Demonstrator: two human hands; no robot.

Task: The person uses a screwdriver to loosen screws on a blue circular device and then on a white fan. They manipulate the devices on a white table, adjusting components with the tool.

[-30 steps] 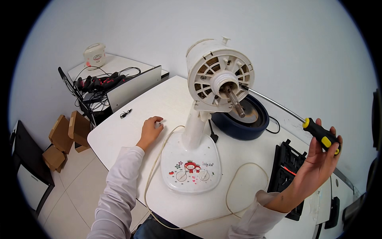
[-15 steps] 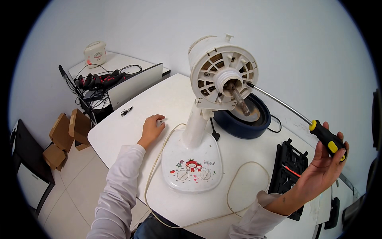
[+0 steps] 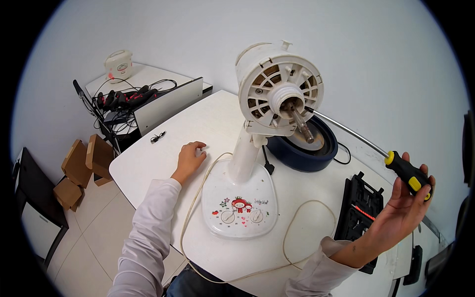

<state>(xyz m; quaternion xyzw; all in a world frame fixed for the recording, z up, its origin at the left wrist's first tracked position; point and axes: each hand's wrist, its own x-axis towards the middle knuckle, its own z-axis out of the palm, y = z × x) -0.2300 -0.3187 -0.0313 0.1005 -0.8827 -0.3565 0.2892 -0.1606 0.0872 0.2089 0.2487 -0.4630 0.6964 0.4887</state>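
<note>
Head view: a long screwdriver (image 3: 391,161) is held by its black-and-yellow handle in the right hand (image 3: 403,208), grip closed around it; its tip is at the fan (image 3: 279,89) motor face.
Left hand (image 3: 190,158): rested loosely curled on the worktop (image 3: 198,119), whether anything is held cannot be told.
Handling: screwdriver judged stiff, light, best taken at the handle; fan plastic, top-heavy, best steadied at its neck.
Labels: red cartoon sticker (image 3: 240,204) on the white fan base.
Nearby: black tool case (image 3: 358,213).
</note>
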